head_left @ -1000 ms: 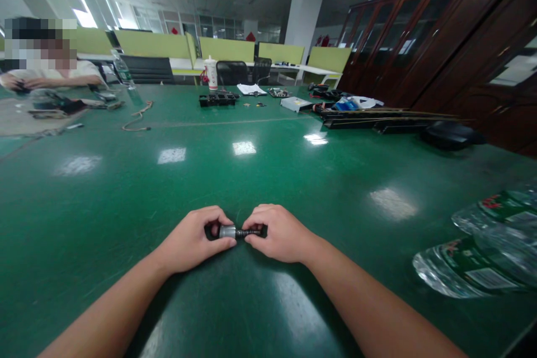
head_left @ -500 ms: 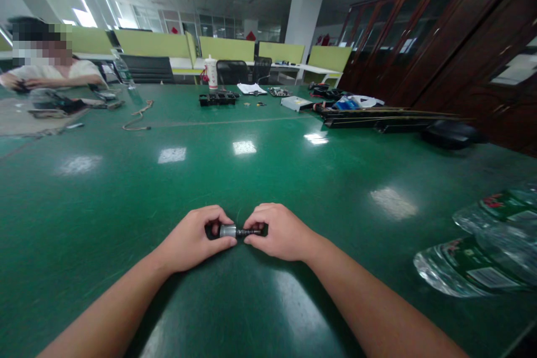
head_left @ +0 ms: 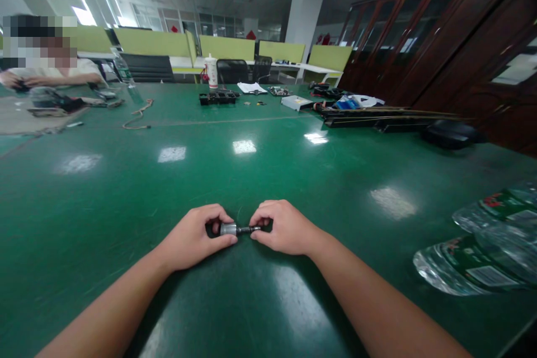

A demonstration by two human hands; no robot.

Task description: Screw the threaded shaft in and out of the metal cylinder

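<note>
A small silver metal cylinder (head_left: 229, 229) with a thin dark ringed shaft (head_left: 244, 230) lies level just over or on the green table. Around the cylinder curl the thumb and fingers of my left hand (head_left: 195, 238), closed on it from the left. My right hand (head_left: 283, 227) pinches the free end of the shaft between thumb and fingertips. The shaft's middle shows in the gap between both hands. I cannot tell its exact kind, and part of the cylinder's left end is hidden by my fingers.
Two clear plastic bottles with green labels (head_left: 465, 268) lie at the right. Black rails (head_left: 377, 120), a white box (head_left: 296, 103) and a black part (head_left: 218, 99) are at the far side. A cord (head_left: 137, 118) lies far left, near a seated person (head_left: 50, 70).
My right hand has slid slightly right and up along the shaft toward its tip, baring more of it. My left hand stays nearly still.
</note>
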